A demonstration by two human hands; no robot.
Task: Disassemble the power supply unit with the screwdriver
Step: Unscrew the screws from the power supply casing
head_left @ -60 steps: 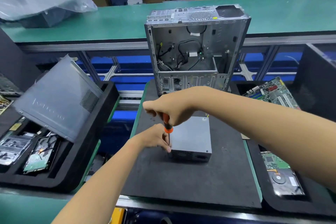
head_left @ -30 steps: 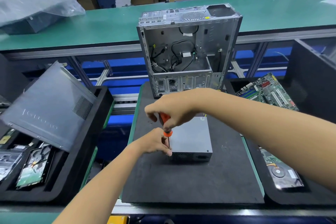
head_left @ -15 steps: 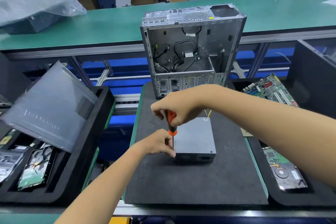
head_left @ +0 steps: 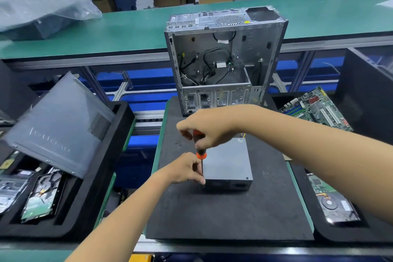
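The power supply unit (head_left: 228, 160) is a gray metal box lying flat on the black mat (head_left: 223, 215), near the middle. Its long side runs away from the person, toward the empty computer case (head_left: 225, 59) that stands at the far edge of the mat. Some colored wires poke out of the far end of the box, half hidden by the right arm.

The screwdriver (head_left: 199, 151) stands almost straight up, tip down, at the near left corner of the box. Its handle is orange and black. The right hand (head_left: 210, 130) comes in from the right and wraps its fingers around the top of the handle. The left hand (head_left: 187, 169) sits low by the same corner and pinches the thin metal shaft with its fingertips. Both hands cover the corner, so the screw there cannot be seen.

Two tiny dark bits, maybe screws (head_left: 177, 144), lie on the mat to the left of the hands. A gray side panel (head_left: 59, 127) leans in a black foam tray (head_left: 102, 176) on the left, over some hard drives (head_left: 40, 200). On the right a green circuit board (head_left: 316, 108) rests in another tray, and one more hard drive (head_left: 338, 208) lies closer to the person
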